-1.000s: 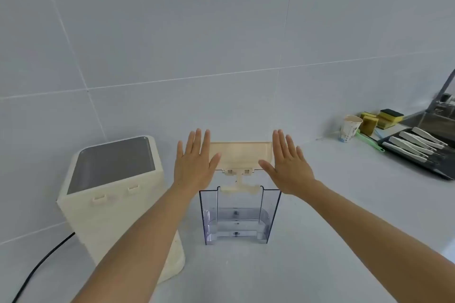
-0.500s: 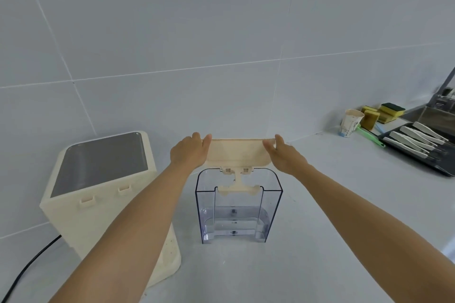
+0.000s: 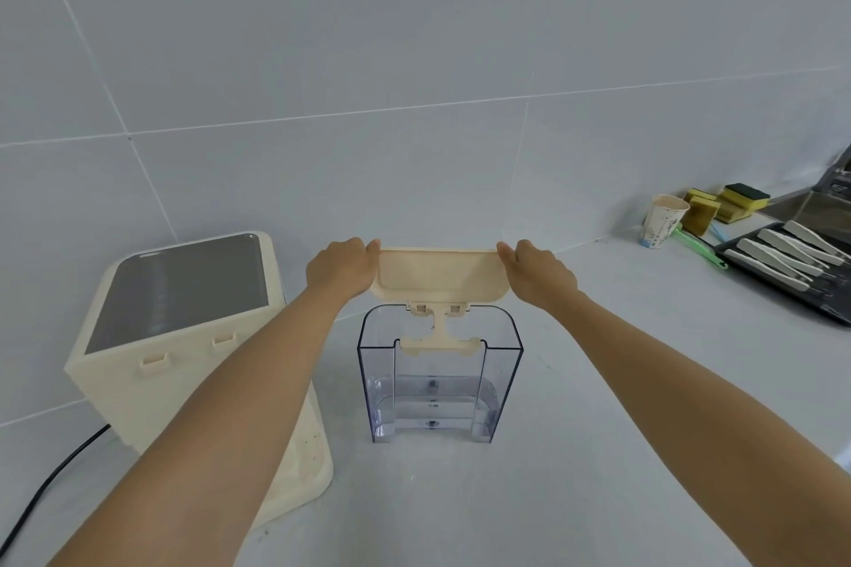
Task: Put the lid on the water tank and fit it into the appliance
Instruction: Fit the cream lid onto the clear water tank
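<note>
A clear plastic water tank [image 3: 440, 387] stands upright on the white counter [image 3: 598, 451] in the middle of the view. Its cream lid [image 3: 440, 274] is tilted up above the tank's far rim, joined to the tank by a cream hinge piece [image 3: 440, 331]. My left hand [image 3: 343, 265] grips the lid's left end and my right hand [image 3: 539, 274] grips its right end. The cream appliance [image 3: 184, 336], with a dark glossy top, stands to the left of the tank, partly behind my left forearm.
A black power cable [image 3: 50, 479] runs from the appliance to the lower left. At the far right stand a paper cup [image 3: 661, 221], yellow sponges [image 3: 727, 205] and a dark tray [image 3: 792, 299] holding several white-handled utensils. A tiled wall rises close behind the tank.
Both hands were flat and open in front of the raised lid; they have since closed on its two ends and hold it there, tilted up over the tank.
</note>
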`<control>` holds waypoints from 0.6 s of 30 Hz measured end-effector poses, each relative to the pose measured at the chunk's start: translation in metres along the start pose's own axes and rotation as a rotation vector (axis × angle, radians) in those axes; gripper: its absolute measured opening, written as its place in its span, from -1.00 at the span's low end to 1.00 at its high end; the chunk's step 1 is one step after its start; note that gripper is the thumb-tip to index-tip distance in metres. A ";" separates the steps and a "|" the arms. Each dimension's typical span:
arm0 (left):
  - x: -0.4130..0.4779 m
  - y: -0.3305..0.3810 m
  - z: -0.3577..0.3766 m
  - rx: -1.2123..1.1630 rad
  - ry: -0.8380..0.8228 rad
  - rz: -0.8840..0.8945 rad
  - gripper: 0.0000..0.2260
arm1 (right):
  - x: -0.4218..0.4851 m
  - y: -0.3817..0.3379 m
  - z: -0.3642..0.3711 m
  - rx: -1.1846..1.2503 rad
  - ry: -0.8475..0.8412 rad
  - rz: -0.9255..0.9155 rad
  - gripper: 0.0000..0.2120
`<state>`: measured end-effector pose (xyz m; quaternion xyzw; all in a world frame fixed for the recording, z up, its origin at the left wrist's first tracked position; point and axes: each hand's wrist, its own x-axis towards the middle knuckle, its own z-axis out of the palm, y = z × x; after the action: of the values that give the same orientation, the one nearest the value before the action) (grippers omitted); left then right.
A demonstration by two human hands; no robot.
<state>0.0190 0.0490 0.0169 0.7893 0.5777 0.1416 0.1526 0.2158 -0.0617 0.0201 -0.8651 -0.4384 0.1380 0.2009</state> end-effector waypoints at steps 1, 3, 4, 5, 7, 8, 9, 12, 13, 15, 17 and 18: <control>-0.002 -0.001 -0.001 -0.031 -0.002 0.005 -0.54 | -0.002 0.001 -0.001 0.003 -0.010 -0.007 -0.59; -0.007 -0.004 -0.002 -0.088 -0.004 0.016 -0.57 | -0.005 0.005 0.000 0.018 -0.025 -0.026 -0.57; -0.010 -0.005 -0.003 -0.118 -0.008 0.014 -0.59 | -0.007 0.007 0.000 0.032 -0.028 -0.037 -0.56; -0.015 -0.006 -0.003 -0.147 -0.014 0.012 -0.60 | -0.009 0.009 -0.001 0.050 -0.031 -0.050 -0.56; -0.022 -0.010 -0.002 -0.199 -0.022 0.017 -0.61 | -0.015 0.014 -0.001 0.085 -0.037 -0.085 -0.54; -0.026 -0.013 -0.001 -0.223 -0.024 0.023 -0.61 | -0.019 0.017 -0.001 0.098 -0.040 -0.104 -0.54; -0.030 -0.017 0.000 -0.243 -0.025 0.029 -0.62 | -0.023 0.020 -0.001 0.107 -0.043 -0.126 -0.54; -0.045 -0.027 0.006 -0.250 -0.024 0.043 -0.64 | -0.038 0.031 0.001 0.088 -0.057 -0.216 -0.58; -0.051 -0.029 0.008 -0.234 -0.028 0.046 -0.65 | -0.042 0.034 0.002 0.060 -0.062 -0.241 -0.59; -0.061 -0.031 0.012 -0.186 -0.037 0.057 -0.65 | -0.050 0.041 0.005 -0.022 -0.065 -0.286 -0.60; -0.069 -0.033 0.015 -0.128 -0.037 0.075 -0.66 | -0.054 0.047 0.008 -0.104 -0.057 -0.310 -0.61; -0.073 -0.033 0.016 -0.097 -0.034 0.084 -0.67 | -0.057 0.049 0.009 -0.142 -0.053 -0.316 -0.62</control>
<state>-0.0252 -0.0122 -0.0143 0.8068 0.5339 0.1621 0.1943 0.2141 -0.1321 -0.0075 -0.7937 -0.5826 0.0959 0.1467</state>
